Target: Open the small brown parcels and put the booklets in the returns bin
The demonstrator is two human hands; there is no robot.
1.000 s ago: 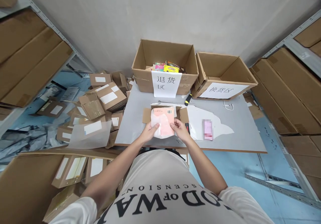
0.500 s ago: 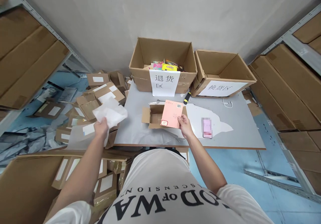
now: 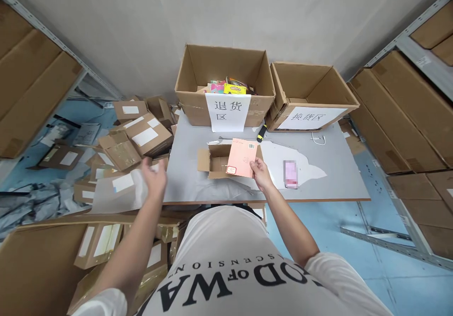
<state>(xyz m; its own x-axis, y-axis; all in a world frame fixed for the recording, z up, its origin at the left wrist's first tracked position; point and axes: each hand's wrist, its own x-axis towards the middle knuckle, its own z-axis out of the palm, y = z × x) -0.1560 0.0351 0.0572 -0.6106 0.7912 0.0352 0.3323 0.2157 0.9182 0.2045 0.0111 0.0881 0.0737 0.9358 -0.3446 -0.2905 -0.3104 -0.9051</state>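
Note:
My right hand (image 3: 261, 174) grips the lower right edge of a pink booklet (image 3: 242, 158) with a barcode and a red-framed label. The booklet is held over a small open carton (image 3: 214, 165) on the table and hides part of it. Away to the left, my left hand (image 3: 155, 177) hovers past the table's edge with its fingers apart and nothing in them. Below and beside that hand lies whitish translucent wrapping (image 3: 139, 188), near the pile of brown cartons (image 3: 146, 134).
Two large cartons with paper signs stand at the table's back: the left one (image 3: 224, 61) holds colourful packages, the right one (image 3: 313, 96) has a white sign. A black-and-yellow cutter (image 3: 262, 133), a blurred pink phone-like thing (image 3: 290, 174) and torn white paper (image 3: 307, 162) lie on the grey table (image 3: 339, 184).
My left hand has let go of the crumpled white wrapping and moved slightly right, its fingers spreading. My right hand still holds the pink booklet over the small carton.

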